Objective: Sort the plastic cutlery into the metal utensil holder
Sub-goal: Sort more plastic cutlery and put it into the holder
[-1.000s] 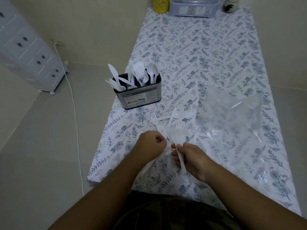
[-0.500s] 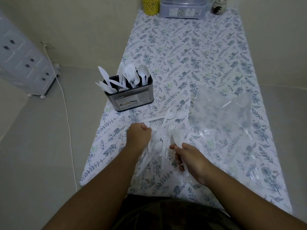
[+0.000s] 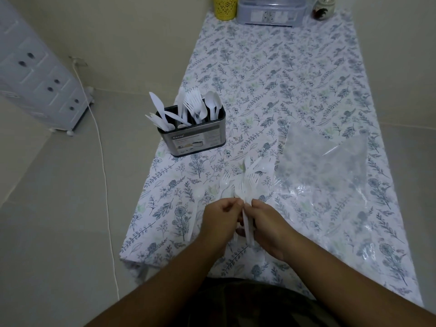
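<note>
Head view: left hand [image 3: 220, 221] and right hand [image 3: 267, 226] fingers pinch one bunch of white plastic forks [image 3: 245, 197] above floral-clothed table [image 3: 283, 90], near rectangular metal utensil holder [image 3: 194, 140].

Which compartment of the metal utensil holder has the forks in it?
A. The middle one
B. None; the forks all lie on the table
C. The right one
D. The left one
A: in the metal utensil holder, the forks stand in the middle section, with knives to their left and spoons to their right.
</note>
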`<action>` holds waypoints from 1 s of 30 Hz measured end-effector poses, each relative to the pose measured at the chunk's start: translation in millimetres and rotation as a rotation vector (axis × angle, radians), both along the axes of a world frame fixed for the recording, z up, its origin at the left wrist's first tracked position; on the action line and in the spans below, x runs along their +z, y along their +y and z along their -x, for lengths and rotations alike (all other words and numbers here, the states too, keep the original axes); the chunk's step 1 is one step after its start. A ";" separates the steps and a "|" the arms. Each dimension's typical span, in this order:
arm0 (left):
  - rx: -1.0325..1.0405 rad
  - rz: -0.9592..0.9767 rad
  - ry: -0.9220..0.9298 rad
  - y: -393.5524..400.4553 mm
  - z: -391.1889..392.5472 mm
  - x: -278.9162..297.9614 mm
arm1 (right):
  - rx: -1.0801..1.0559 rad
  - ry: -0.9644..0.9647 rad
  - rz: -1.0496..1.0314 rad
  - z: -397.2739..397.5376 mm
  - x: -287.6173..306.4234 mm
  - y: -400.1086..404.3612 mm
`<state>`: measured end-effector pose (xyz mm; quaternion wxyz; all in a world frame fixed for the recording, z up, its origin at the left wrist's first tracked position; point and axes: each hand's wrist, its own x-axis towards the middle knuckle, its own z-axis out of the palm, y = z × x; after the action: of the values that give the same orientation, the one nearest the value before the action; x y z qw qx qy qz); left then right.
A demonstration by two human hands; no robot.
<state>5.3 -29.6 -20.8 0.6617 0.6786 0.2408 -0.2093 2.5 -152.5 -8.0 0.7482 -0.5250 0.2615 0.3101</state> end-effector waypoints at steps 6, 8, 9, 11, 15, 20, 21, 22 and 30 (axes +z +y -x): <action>0.082 0.020 0.023 3.1 5.6 -4.9 | -0.019 0.007 -0.001 0.7 -5.1 0.9; 0.114 -0.004 0.030 7.8 7.0 -9.9 | -0.025 0.008 0.051 -0.7 -7.7 -0.5; 0.108 -0.013 0.021 9.7 7.6 -10.9 | -0.022 0.011 0.054 -1.4 -7.4 -1.2; 0.064 -0.002 -0.013 10.2 8.9 -7.7 | -0.006 0.021 -0.001 -1.6 -4.5 -1.5; -0.050 -0.237 -0.182 7.9 7.8 -4.2 | 0.047 -0.020 -0.010 2.2 -6.7 -0.2; -0.561 -0.641 -0.521 14.6 -8.7 -5.3 | 0.039 -0.036 -0.004 5.5 -14.2 -7.7; -0.636 -0.650 -0.532 16.1 -12.3 -5.3 | 0.041 -0.031 0.009 5.9 -15.9 -9.8; -0.660 -0.663 -0.537 18.5 -16.2 -6.2 | 0.035 -0.021 0.032 6.1 -18.1 -11.8; -0.453 -0.898 -0.220 45.2 -41.1 -41.2 | -0.025 0.019 0.167 7.1 -24.6 -22.0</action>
<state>46.4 15.6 -62.0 0.2645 0.9489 0.0831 -0.1506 -4.7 -174.5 -32.5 0.7031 -0.5794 0.3000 0.2829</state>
